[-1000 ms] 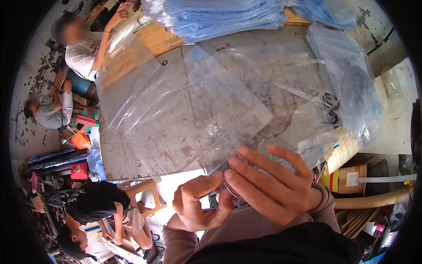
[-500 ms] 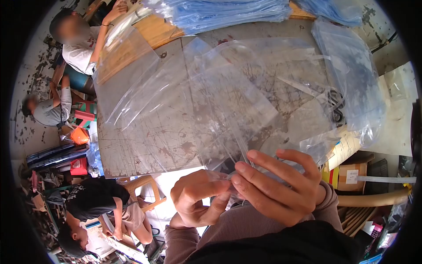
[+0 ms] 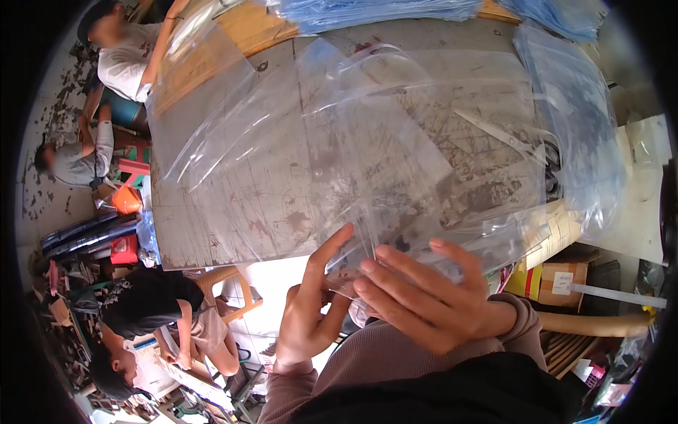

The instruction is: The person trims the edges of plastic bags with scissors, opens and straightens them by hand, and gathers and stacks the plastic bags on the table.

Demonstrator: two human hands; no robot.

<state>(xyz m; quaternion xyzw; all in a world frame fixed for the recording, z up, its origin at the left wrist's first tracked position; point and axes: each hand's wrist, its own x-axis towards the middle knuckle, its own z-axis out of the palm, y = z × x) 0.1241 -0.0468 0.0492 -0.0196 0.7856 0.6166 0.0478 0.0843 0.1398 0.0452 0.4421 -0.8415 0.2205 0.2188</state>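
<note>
Left hand [image 3: 307, 311] — one finger [image 3: 329, 252] straightened | right hand [image 3: 431, 297] touching film [image 3: 345, 278] | scissors [image 3: 521, 146]: 1

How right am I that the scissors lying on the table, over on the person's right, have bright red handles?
Not quite: the handles of the scissors are black, not red, as the head view shows. The scissors do lie on the table, over on the person's right.

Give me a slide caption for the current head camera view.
Two bare hands handle clear plastic film at the edge of a scratched table, scissors lying beyond.
</note>
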